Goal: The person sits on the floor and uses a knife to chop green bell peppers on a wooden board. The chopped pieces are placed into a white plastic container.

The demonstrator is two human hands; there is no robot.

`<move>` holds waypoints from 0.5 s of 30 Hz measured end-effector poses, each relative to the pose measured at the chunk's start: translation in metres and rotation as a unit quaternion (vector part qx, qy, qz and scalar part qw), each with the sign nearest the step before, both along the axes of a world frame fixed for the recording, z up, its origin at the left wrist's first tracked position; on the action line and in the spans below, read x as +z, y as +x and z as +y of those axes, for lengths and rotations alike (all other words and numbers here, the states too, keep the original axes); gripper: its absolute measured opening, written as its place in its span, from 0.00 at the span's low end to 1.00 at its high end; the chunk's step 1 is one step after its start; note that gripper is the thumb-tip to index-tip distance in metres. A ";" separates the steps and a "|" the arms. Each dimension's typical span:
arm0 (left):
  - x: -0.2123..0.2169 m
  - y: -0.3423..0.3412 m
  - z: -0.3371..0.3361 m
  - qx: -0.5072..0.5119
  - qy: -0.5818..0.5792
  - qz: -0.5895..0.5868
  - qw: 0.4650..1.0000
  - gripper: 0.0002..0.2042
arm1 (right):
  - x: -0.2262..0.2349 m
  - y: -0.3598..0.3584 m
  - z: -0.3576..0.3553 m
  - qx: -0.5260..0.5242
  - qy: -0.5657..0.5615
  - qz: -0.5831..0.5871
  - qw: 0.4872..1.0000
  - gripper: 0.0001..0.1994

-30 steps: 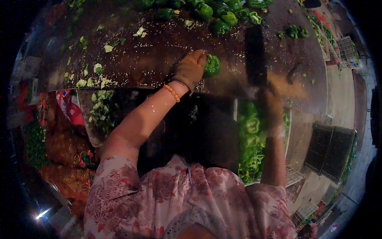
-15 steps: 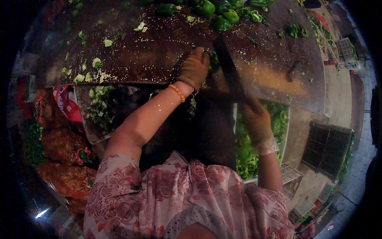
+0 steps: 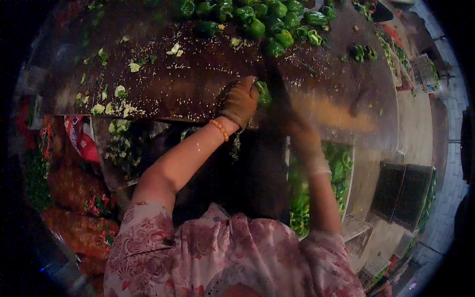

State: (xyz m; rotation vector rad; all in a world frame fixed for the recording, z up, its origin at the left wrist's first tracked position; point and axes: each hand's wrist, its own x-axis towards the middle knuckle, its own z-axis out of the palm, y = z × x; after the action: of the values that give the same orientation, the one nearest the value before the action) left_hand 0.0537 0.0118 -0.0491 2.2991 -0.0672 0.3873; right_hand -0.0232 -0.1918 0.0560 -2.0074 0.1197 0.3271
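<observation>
My left hand [image 3: 240, 101], in a brown work glove, is closed round a green pepper [image 3: 263, 94] near the front edge of the dark work table [image 3: 168, 94]. Only the pepper's right side shows past my fingers. Gripped in my gloved right hand [image 3: 304, 138] is a knife [image 3: 278, 89] with a long, dark blade, smeared by motion. Its blade stands just right of the pepper, pointing away from me; whether it touches the pepper I cannot tell. Beyond lies a heap of whole green peppers [image 3: 255, 28].
Pale seeds and cut cores [image 3: 120, 91] litter the table's left half. Below its front edge are a container of green peppers [image 3: 341, 168] on the right and a bin of trimmings [image 3: 123, 148] on the left. Red mesh sacks [image 3: 74, 183] and a dark crate [image 3: 403, 193] flank me.
My right hand has swung the knife leftward, closer to the pepper. My left hand keeps its hold. The view has tilted, showing more of the far pepper heap.
</observation>
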 end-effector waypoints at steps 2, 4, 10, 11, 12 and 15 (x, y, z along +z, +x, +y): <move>0.011 0.027 -0.005 -0.035 -0.053 0.028 0.998 0.16 | -0.031 0.003 -0.038 0.005 -0.010 -0.129 0.992 0.21; 0.019 0.064 -0.008 -0.049 -0.082 0.042 0.995 0.18 | -0.039 0.008 -0.068 -0.025 -0.043 -0.151 0.987 0.21; 0.042 0.171 -0.029 0.009 0.069 0.029 0.997 0.21 | -0.008 0.016 -0.077 -0.142 -0.006 -0.081 0.986 0.21; 0.048 0.180 -0.035 0.012 0.076 0.063 0.995 0.25 | -0.006 0.015 -0.078 -0.160 0.027 -0.079 0.984 0.21; 0.053 0.187 -0.042 0.016 0.082 0.098 0.992 0.28 | -0.007 0.016 -0.081 -0.166 0.016 -0.086 0.982 0.20; 0.056 0.199 -0.067 -0.121 0.088 0.182 0.972 0.23 | -0.034 0.013 -0.108 -0.180 -0.010 -0.131 0.975 0.20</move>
State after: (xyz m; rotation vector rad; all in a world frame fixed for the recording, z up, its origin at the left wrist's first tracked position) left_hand 0.2524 -0.0551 0.0069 2.4630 -0.2007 -0.1748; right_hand -0.0107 -0.3001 0.0218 -1.9827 0.3155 -0.1712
